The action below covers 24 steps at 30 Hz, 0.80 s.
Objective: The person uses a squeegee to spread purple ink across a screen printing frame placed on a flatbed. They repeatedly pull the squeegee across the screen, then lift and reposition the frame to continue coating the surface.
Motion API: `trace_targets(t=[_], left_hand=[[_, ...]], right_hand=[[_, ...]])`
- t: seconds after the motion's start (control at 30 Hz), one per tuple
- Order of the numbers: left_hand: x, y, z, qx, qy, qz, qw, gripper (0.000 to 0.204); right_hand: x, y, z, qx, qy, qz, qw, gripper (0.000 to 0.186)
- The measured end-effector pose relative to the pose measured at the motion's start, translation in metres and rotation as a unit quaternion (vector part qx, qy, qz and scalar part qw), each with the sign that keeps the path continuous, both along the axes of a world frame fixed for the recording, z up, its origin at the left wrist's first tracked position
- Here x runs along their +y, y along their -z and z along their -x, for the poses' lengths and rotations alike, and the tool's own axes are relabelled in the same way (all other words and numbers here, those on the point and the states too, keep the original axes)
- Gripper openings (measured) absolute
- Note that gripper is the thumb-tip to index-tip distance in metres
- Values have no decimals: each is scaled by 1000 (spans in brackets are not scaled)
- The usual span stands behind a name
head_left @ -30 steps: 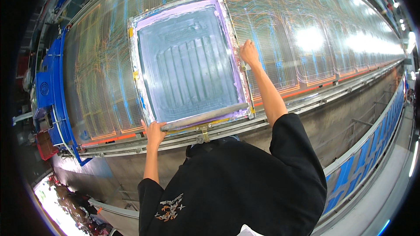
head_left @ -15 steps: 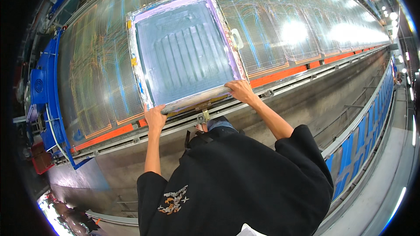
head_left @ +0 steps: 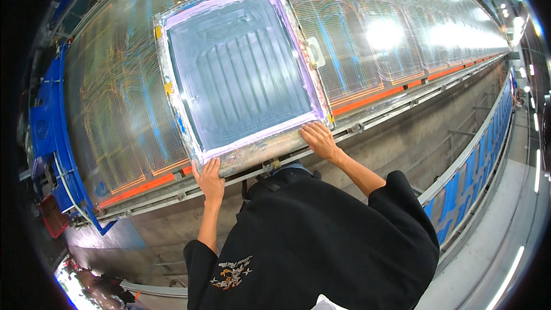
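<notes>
Both sets of fingers are closed over the near rail of the large rectangular metal-framed printing screen with lilac-edged mesh [head_left: 241, 72]. The left hand [head_left: 210, 177] grips the rail near its left corner. The right hand [head_left: 319, 140] grips near the right corner. The screen lies flat on the long glossy worktop covered in printed blue and orange line pattern [head_left: 390, 40]. For a clean move, keep both grips level and apply equal force, so the frame stays square to the orange border stripe [head_left: 373, 96]. The white side handle [head_left: 315, 53] is unused.
</notes>
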<state>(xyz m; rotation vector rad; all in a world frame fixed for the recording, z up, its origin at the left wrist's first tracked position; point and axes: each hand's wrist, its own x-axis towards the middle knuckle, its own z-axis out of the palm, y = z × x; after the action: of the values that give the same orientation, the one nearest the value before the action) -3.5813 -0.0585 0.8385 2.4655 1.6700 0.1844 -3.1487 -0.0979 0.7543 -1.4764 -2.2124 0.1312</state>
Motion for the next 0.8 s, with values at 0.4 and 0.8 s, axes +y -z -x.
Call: trace_targets(t=[0.4,0.8], left_hand=[[98,32,-22,41,-62,-39,996,59],[568,-11,-37,126,-8,20,992,45]], right_hand=[[106,27,8,1,118,37,992,58],[539,-22,-37,-36,124,138,982,23]])
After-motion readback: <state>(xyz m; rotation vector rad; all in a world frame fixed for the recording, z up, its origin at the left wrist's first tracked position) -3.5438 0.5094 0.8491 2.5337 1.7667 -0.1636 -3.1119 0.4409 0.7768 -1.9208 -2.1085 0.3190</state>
